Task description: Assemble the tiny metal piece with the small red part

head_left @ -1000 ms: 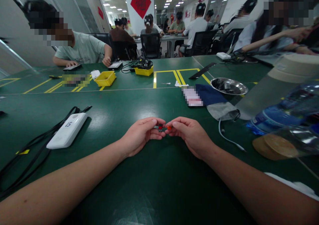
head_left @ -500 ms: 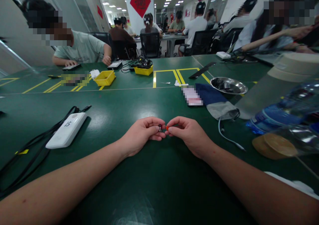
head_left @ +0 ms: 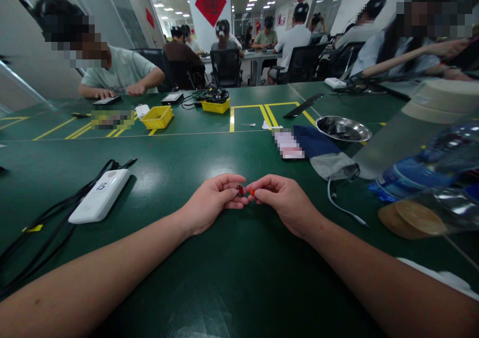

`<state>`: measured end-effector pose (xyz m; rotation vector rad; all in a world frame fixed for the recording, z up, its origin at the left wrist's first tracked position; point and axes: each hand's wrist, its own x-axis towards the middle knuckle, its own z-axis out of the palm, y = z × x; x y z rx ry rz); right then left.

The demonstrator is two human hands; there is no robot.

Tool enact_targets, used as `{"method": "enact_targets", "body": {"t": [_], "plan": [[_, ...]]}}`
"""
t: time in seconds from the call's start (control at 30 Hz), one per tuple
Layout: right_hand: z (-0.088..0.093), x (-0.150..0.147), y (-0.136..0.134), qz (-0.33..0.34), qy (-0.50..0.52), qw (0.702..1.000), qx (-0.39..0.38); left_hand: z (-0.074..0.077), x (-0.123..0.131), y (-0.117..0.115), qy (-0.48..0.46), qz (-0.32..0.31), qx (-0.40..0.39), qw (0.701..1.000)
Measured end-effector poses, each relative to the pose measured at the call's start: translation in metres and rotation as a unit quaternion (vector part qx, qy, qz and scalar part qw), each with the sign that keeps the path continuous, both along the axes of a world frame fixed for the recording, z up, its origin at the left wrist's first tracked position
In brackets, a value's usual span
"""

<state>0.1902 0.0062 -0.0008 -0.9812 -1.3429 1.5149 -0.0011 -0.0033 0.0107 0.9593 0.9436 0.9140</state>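
Observation:
My left hand (head_left: 215, 198) is closed over the middle of the green table, pinching a small dark red and silvery piece (head_left: 240, 190) between thumb and fingers. Just right of it, my right hand (head_left: 280, 195) is closed too, with a small orange piece (head_left: 252, 192) in a thumb-and-finger pinch. The fingertips of the two hands meet or nearly meet. Both pieces are too small for me to tell their kind, and the fingers cover part of each.
A white power bank (head_left: 100, 195) with black cables lies left. At right are a metal bowl (head_left: 344, 128), a phone (head_left: 289, 144), a blue-grey pouch (head_left: 318, 148), a white cable and bottles (head_left: 415, 168). Yellow trays (head_left: 157, 117) stand further back. People sit around.
The piece in my left hand is turned and now shows more red. My right hand has shifted slightly with the orange piece. The person across has drawn one hand back from a device.

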Motion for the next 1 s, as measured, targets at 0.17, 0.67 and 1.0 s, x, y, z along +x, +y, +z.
{"method": "enact_targets", "body": {"t": [0.17,0.67,1.0], "plan": [[0.0035,-0.001,-0.0015,0.007,-0.01,1.0,-0.002,-0.0019,-0.0005,0.0009,0.0,-0.012,-0.015,1.0],[0.0001,0.0006,0.001,0.009,-0.006,1.0,-0.011,0.0007,-0.0018,0.0001,0.0,-0.014,-0.004,1.0],[0.0022,0.001,-0.0021,0.036,-0.013,0.999,0.009,-0.0001,-0.0025,-0.0002,0.013,-0.027,0.001,1.0]]}}
